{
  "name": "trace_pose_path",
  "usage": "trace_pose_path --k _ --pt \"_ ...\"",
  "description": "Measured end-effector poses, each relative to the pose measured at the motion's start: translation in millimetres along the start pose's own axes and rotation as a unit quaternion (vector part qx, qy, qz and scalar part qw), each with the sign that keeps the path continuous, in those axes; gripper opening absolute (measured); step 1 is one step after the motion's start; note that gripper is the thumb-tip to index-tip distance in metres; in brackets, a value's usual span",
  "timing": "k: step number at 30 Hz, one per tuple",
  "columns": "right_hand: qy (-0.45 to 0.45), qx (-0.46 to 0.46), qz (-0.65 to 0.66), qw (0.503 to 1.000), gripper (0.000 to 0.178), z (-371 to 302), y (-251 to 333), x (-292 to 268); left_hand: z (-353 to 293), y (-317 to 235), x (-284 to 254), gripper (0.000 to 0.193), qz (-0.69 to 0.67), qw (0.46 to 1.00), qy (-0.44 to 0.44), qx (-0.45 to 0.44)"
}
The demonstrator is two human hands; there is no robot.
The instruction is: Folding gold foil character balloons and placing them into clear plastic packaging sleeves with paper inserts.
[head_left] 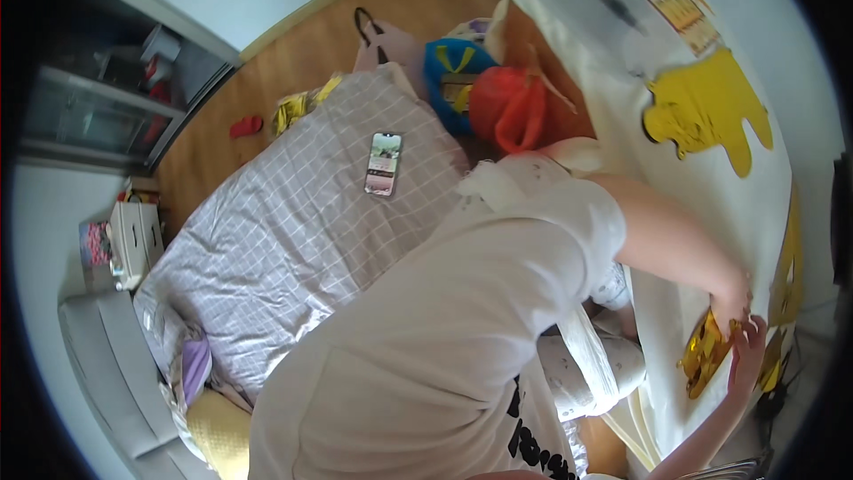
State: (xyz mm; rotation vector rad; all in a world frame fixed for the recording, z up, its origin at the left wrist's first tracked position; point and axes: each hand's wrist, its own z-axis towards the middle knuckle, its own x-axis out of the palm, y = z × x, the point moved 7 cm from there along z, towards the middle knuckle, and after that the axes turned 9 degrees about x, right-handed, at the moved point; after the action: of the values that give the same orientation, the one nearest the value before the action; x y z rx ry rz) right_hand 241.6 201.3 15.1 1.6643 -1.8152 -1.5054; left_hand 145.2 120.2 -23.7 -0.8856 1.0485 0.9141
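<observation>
Another person in a white tee bends across the middle of view, arm stretched to the right. Their hand presses down on a gold foil balloon, fingers curled over its top edge.

R hand comes up from the lower edge, forearm bare. Fingers are spread abt half open, tips touching the right side of the gold foil; it's a light touch w/ no full grasp. L hand isn't in view, so no telling its state.

The gold foil sits low on a white sheet that covers the right side of view. A yellow cutout is stuck higher up on the sheet, well apart from the hands.

Left of the person is a bed w/ checked cover; a phone lies flat on it, screen up. Beyond the bed: red bag, blue bag just beside it, wood floor.
</observation>
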Motion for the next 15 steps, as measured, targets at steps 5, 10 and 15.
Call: trace_pose_path --k 5,10,15 --pt "0.016 -0.029 -0.001 0.999 0.045 4.1 -6.1 4.1 -1.8 0.4 1.3 0.075 -0.023 0.999 0.037 -0.005" --pt "-0.037 -0.117 -0.11 0.986 0.034 5.1 -8.7 -22.4 0.3 -5.9 -10.9 0.073 -0.043 0.997 0.065 0.016" --pt "-0.099 -0.147 -0.15 0.973 0.03 -13.5 -8.7 -13.0 2.0 -13.1 -7.8 0.072 -0.053 0.992 0.1 0.047"
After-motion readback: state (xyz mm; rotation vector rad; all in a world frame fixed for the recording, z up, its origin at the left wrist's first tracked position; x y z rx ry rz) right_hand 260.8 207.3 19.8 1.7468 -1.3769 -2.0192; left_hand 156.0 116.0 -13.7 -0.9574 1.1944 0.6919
